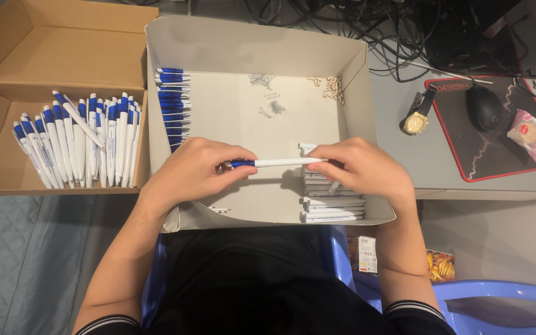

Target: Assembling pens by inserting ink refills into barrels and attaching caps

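Note:
A blue and white pen [277, 163] lies level between my two hands over the white cardboard tray [355, 68]. My left hand [193, 174] pinches its blue end. My right hand [361, 169] pinches its white end. Blue pen caps [172, 105] are stacked along the tray's left wall. White pen barrels [333, 208] are piled under my right hand. Small springs and tips [271, 102] lie at the tray's far side.
A brown cardboard box [7, 56] at the left holds several finished pens [82, 146]. On the grey desk at the right sit a gold wristwatch [417, 118], a black mouse [484, 107] on a red-edged mat, and a wrapped snack [528, 133]. Cables run behind. A blue plastic chair [497, 298] stands at the lower right.

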